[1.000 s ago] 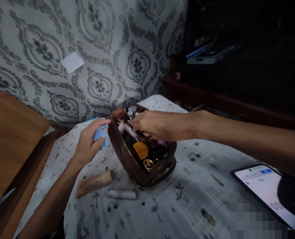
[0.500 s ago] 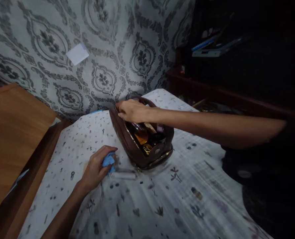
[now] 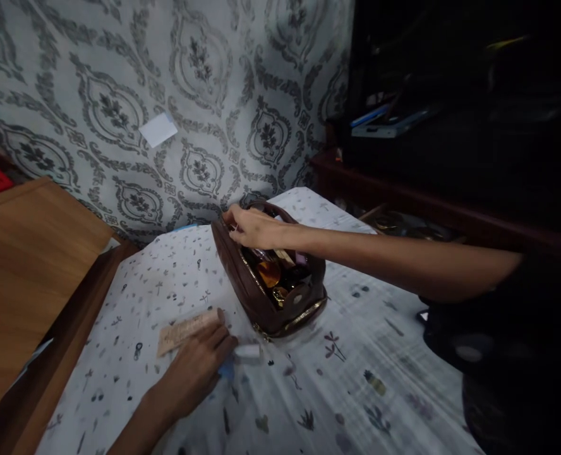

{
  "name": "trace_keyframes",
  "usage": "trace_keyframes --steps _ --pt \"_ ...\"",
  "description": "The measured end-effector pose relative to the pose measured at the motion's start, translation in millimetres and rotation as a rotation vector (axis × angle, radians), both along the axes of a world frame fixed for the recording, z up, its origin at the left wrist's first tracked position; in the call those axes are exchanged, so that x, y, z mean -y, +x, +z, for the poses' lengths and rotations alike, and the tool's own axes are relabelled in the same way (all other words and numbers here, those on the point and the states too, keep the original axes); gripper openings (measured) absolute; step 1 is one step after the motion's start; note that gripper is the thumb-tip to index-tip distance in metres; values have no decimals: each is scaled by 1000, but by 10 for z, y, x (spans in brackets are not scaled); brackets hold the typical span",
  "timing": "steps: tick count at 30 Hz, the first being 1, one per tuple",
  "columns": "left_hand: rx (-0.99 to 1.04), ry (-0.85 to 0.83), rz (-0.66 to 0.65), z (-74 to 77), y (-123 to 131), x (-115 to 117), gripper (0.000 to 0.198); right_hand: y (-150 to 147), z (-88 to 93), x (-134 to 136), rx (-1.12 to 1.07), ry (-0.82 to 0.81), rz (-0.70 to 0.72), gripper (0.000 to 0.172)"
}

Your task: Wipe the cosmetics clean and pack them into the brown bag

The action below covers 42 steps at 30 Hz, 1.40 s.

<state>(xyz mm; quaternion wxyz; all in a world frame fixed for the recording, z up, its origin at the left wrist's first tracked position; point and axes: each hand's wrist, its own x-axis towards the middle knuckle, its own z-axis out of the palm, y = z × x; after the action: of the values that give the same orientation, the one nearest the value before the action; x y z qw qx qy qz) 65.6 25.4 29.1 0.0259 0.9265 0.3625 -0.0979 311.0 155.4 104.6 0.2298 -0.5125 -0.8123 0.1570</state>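
Currently, brown bag (image 3: pixel 233 268): unzipped on the patterned cloth (image 3: pixel 309 388), just short of the wall (image 3: pixel 233 126).
Right hand (image 3: pixel 256 229): reached into the bag's far end; fingers bent at the rim, though whether they grip anything I cannot tell.
Left hand (image 3: pixel 195 373): fingers curled round a crumpled blue piece (image 3: pixel 226 368), close by the white tube (image 3: pixel 249 352), which it partly hides.
Beige tube (image 3: pixel 186 332): lying just beyond the left hand; contact unclear.
Spill risk: a hard tug at the far rim might tip the bag and throw out the amber item (image 3: pixel 270 273) or gold round item (image 3: pixel 279 295).
Roll risk: a nudge from the left knuckles could likely send either tube rolling.
Bag's direction: opening up; long axis from near right to far left.
Beige tube's direction: roughly crosswise, cap end right.
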Motion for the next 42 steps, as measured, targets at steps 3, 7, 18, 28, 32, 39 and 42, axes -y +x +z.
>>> trace_keyframes --steps 3,7,18,28,32,39,42 --pt "135 132 -91 252 38 -9 45 94 80 192 -21 59 -28 30" --pt "271 434 -237 604 248 -38 45 228 190 622 -56 43 121 23" --pt "185 448 -344 652 485 50 30 327 -140 1449 -229 -381 190 12" --pt "672 -191 176 550 204 76 30 215 -424 1647 -779 -850 246 26" --pt "877 -257 345 300 246 170 40 92 -594 1769 -862 -895 182 30" --pt "992 -257 426 79 213 192 43 -156 -937 1900 -975 -783 124 28" --pt "1189 -265 514 -77 200 200 35 -364 -1051 1907 -1072 -749 56 22"
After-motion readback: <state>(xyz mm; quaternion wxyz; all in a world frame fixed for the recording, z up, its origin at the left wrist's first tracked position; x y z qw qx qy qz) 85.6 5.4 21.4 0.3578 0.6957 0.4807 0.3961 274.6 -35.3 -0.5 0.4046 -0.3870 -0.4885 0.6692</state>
